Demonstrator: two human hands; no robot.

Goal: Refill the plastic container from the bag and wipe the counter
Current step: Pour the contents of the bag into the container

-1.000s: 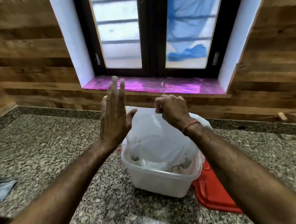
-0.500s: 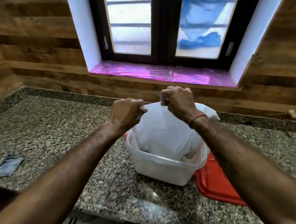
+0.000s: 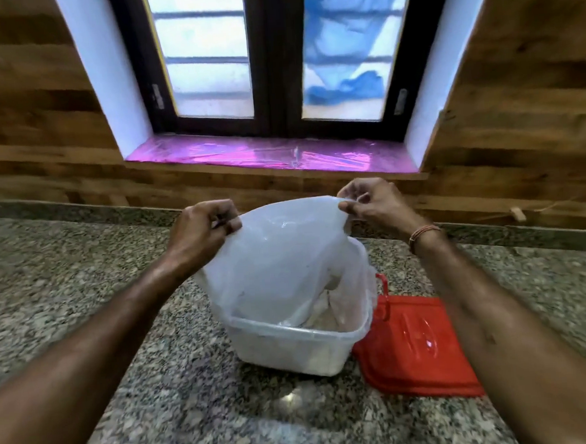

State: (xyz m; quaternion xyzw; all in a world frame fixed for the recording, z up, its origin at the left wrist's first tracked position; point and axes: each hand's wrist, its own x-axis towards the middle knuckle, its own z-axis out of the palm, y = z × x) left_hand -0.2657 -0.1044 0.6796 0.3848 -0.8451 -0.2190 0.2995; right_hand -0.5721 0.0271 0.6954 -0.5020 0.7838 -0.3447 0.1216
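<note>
A speckled granite desk (image 3: 157, 384) ran below a wood-panelled wall and a dark-framed window (image 3: 206, 55) with a glossy pink sill (image 3: 263, 155). On the desk stood the clear plastic container (image 3: 292, 352), uncovered. Its red lid (image 3: 419, 344) lay flat on the desk just to the container's right.

We held a thin white bag (image 3: 280, 257) up directly above the container. Its lower end drooped inside the container's walls, likely so that whatever remained would drop in rather than scatter over the desk.

Our left hand (image 3: 202, 227) was above the container's far left corner, fingers curled tight and pinching one upper corner of the bag. Our right hand (image 3: 372, 203), with a reddish thread (image 3: 422, 232) at its wrist, was above the container's far right corner, thumb and fingers pinching the other corner. The hands were spread apart and stretched the bag's top edge between them, which we judged was meant to shake it empty.

Pale contents showed inside the container beneath the bag. We could not tell how full it was.
</note>
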